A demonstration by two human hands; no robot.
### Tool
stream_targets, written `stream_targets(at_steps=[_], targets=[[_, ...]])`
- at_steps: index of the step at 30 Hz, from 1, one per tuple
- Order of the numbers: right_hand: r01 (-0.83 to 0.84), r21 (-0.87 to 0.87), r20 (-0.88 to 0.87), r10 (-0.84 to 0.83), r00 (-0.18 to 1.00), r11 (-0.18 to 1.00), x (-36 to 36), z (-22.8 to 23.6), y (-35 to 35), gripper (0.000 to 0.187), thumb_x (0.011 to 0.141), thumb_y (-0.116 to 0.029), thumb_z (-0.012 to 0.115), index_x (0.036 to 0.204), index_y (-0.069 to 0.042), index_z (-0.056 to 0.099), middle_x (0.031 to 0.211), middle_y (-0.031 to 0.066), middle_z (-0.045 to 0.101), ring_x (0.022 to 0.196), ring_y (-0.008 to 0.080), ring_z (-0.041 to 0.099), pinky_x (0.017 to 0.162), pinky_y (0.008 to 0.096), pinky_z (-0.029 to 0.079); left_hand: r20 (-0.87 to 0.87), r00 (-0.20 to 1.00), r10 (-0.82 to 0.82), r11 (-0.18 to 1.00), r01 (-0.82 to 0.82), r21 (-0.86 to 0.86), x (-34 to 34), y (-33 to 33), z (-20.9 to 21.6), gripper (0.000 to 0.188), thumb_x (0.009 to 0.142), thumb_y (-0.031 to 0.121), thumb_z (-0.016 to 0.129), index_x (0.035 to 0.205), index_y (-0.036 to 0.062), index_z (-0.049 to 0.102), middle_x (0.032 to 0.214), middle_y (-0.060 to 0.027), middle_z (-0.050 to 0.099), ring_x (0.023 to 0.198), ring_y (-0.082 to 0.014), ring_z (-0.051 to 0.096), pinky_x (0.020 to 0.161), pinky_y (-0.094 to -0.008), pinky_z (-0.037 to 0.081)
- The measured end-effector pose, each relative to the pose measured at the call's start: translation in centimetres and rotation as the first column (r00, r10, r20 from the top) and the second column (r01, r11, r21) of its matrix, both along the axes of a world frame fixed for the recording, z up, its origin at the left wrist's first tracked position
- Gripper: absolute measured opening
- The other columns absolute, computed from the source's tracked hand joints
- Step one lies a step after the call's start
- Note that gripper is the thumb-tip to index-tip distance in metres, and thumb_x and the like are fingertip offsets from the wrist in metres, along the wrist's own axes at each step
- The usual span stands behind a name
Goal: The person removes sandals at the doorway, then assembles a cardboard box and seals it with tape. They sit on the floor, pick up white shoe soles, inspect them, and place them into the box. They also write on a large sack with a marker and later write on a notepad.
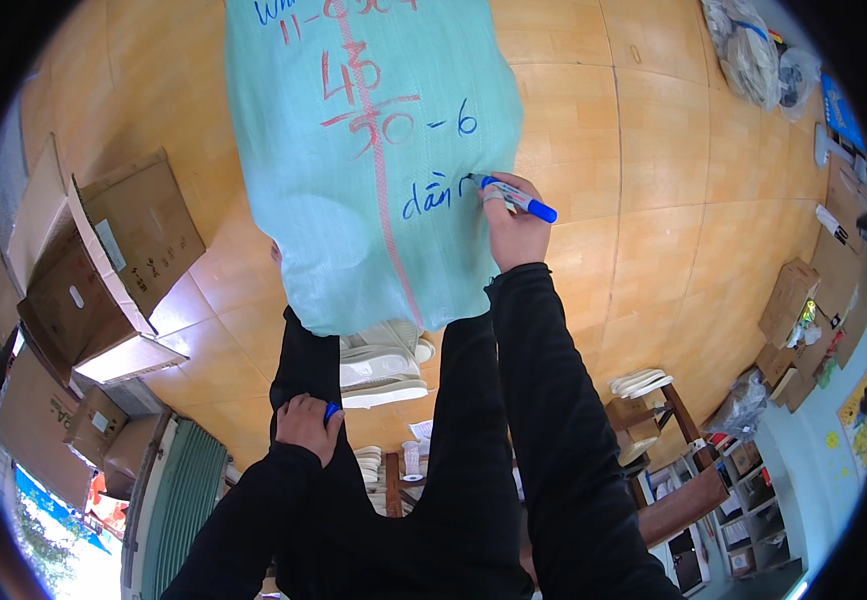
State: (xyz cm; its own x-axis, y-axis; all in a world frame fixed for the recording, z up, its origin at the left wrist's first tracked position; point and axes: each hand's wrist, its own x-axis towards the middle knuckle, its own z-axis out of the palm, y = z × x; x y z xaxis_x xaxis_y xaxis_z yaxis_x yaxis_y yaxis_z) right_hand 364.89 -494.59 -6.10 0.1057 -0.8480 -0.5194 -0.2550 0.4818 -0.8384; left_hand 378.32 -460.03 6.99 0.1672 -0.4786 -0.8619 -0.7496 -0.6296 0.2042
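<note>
A large stuffed pale-green woven sack point(304, 200) lies in front of me, with a red stripe down it and red and blue handwriting on its upper face. My right hand point(519, 230) grips a marker pen point(522, 197) with a white barrel and blue end. Its tip touches the sack at the end of a line of blue writing. Resting on my left thigh, my left hand point(306, 428) is closed around a small blue marker cap point(332, 411), of which only the end shows.
An opened cardboard box point(104, 270) stands on the tiled floor at left. White slippers point(384, 370) lie between my legs, below the sack. Clear plastic bags point(749, 50) sit at the far right, and several cardboard boxes point(789, 300) line the right wall. Behind is a shelf unit point(754, 510).
</note>
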Motion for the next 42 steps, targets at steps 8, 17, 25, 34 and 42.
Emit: stream_targets(at_steps=[8, 17, 25, 34, 42], targets=[[-0.057, 0.045, -0.007, 0.057, 0.998, 0.997, -0.8, -0.5, 0.2, 0.018, 0.079, -0.005, 0.067, 0.095, 0.002, 0.064, 0.082, 0.0068, 0.067, 0.071, 0.0112, 0.062, 0.065, 0.0246, 0.050, 0.000, 1.000, 0.004, 1.000, -0.004, -0.004, -0.2, 0.0, -0.1, 0.038, 0.089, 0.037, 0.056, 0.100, 0.0011, 0.063, 0.106, -0.0152, 0.063, 0.114, -0.0310, 0.051, 0.098, -0.0454, 0.036], [-0.043, -0.016, -0.094, 0.041, 0.995, 0.999, -2.1, -1.7, -0.3, 0.017, 0.080, -0.007, 0.067, 0.094, 0.002, 0.065, 0.083, 0.0086, 0.067, 0.073, 0.0136, 0.063, 0.067, 0.0262, 0.051, -0.010, 1.000, 0.003, 1.000, -0.003, -0.008, -0.2, -0.3, 0.0, 0.038, 0.089, 0.037, 0.057, 0.100, 0.0010, 0.064, 0.106, -0.0159, 0.063, 0.113, -0.0314, 0.052, 0.097, -0.0454, 0.036], [-0.062, 0.055, -0.180, 0.071, 0.981, 0.997, -2.9, -2.7, -0.6, 0.019, 0.080, -0.007, 0.067, 0.096, 0.002, 0.066, 0.086, 0.0102, 0.068, 0.079, 0.0147, 0.064, 0.072, 0.0270, 0.051, -0.022, 1.000, 0.010, 0.999, -0.009, 0.040, -0.3, -0.5, 0.1, 0.039, 0.089, 0.036, 0.056, 0.104, 0.0007, 0.062, 0.112, -0.0184, 0.061, 0.116, -0.0337, 0.050, 0.098, -0.0459, 0.036], [-0.084, -0.007, -0.165, 0.081, 0.983, 0.996, -3.8, -3.2, -1.0, 0.020, 0.082, -0.004, 0.065, 0.101, 0.003, 0.063, 0.089, 0.0105, 0.067, 0.081, 0.0162, 0.065, 0.074, 0.0277, 0.052, -0.001, 1.000, -0.003, 1.000, 0.003, -0.005, -0.3, 0.1, -0.2, 0.040, 0.089, 0.037, 0.057, 0.101, 0.0000, 0.063, 0.107, -0.0166, 0.063, 0.114, -0.0322, 0.052, 0.098, -0.0459, 0.036], [0.133, 0.051, 0.043, -0.136, 0.990, 0.990, -3.3, -3.1, -0.7, 0.019, 0.080, -0.004, 0.066, 0.097, 0.003, 0.064, 0.088, 0.0110, 0.068, 0.081, 0.0175, 0.066, 0.073, 0.0291, 0.052, 0.006, 1.000, -0.021, 0.999, 0.021, -0.027, -0.4, 0.1, -0.1, 0.039, 0.088, 0.037, 0.057, 0.100, 0.0001, 0.063, 0.107, -0.0168, 0.063, 0.113, -0.0320, 0.052, 0.096, -0.0457, 0.037]])
